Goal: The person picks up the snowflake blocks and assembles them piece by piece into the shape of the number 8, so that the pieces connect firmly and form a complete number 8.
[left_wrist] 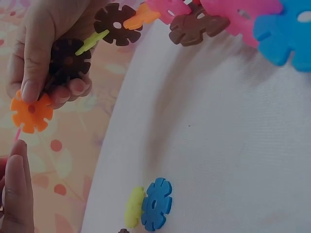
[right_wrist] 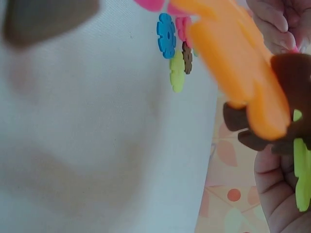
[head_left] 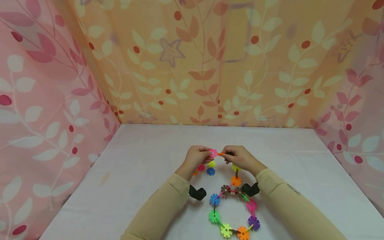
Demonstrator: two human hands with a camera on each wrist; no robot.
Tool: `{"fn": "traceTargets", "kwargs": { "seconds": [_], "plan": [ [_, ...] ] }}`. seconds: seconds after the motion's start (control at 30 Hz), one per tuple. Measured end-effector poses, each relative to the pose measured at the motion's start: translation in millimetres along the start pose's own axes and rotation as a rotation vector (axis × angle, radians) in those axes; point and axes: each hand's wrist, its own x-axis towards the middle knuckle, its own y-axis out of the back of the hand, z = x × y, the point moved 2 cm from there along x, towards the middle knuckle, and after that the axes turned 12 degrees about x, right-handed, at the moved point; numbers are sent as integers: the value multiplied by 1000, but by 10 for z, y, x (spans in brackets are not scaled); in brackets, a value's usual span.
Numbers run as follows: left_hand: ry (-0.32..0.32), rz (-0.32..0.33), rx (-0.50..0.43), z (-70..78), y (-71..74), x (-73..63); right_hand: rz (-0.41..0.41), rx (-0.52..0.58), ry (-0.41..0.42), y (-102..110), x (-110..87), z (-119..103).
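Note:
In the head view my left hand (head_left: 198,158) pinches a pink notched plastic disc (head_left: 213,153). Facing it, my right hand (head_left: 241,158) pinches an orange notched disc (head_left: 221,154), whose edge meets the pink one. From the left wrist, the orange disc (left_wrist: 31,112) shows flat under the right thumb, with a dark brown disc (left_wrist: 70,59) behind it in the same hand. A chain of linked discs runs on from there, through a yellow-green disc (right_wrist: 302,174) in the right wrist view. The left hand (right_wrist: 274,24) appears there at the top corner, largely cut off.
A ring of linked discs, with a blue disc (head_left: 214,199) and a purple disc (head_left: 253,223) in it, lies on the white table (head_left: 120,186). Loose discs, among them a blue one (head_left: 211,171), lie below the left hand. Black wrist mounts (head_left: 197,193) hang under both forearms.

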Motion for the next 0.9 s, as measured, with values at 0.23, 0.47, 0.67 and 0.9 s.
{"fn": "traceTargets", "kwargs": {
  "seconds": [0.23,0.47,0.67,0.9],
  "plan": [
    [-11,-20,-23,15,-26,-16,10,-11,10,-8,-1,-4],
    [24,-13,-42,16,-49,-46,32,-11,17,-31,-4,-13],
    [64,-19,-74,3,-83,-45,51,-18,14,-47,-8,-15],
    [40,-47,-90,1,-93,-52,23,-55,63,-56,-15,-69]
  ]
}}
